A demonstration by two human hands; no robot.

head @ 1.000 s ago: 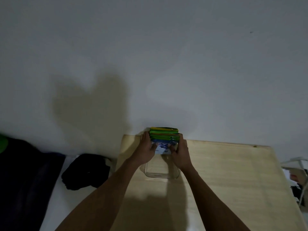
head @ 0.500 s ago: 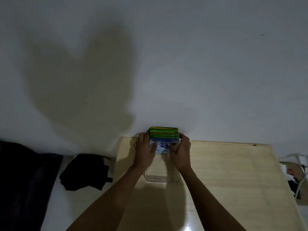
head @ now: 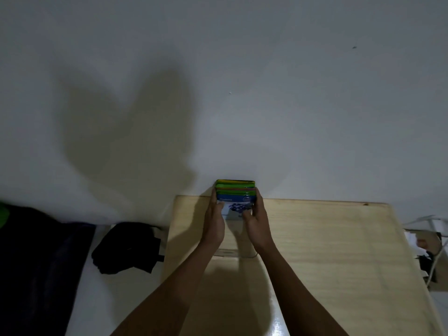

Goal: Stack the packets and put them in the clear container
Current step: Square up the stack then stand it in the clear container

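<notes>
A stack of several packets (head: 235,193), green and yellow behind and a blue-and-white one in front, stands on edge at the far side of the wooden table (head: 327,251). My left hand (head: 214,223) grips the stack's left side and my right hand (head: 258,223) grips its right side. The stack sits in the far end of the clear container (head: 234,252), whose near wall shows between my wrists. The lower part of the packets is hidden by my fingers.
The table's far edge meets a white wall (head: 242,93). A black bag (head: 126,247) lies left of the table on a white surface, with dark cloth (head: 36,263) further left. Cables and clutter (head: 429,253) lie beyond the right edge.
Both hands still hold the stack from either side; they have slid a little nearer to me and lower along it. The view has shifted slightly.
</notes>
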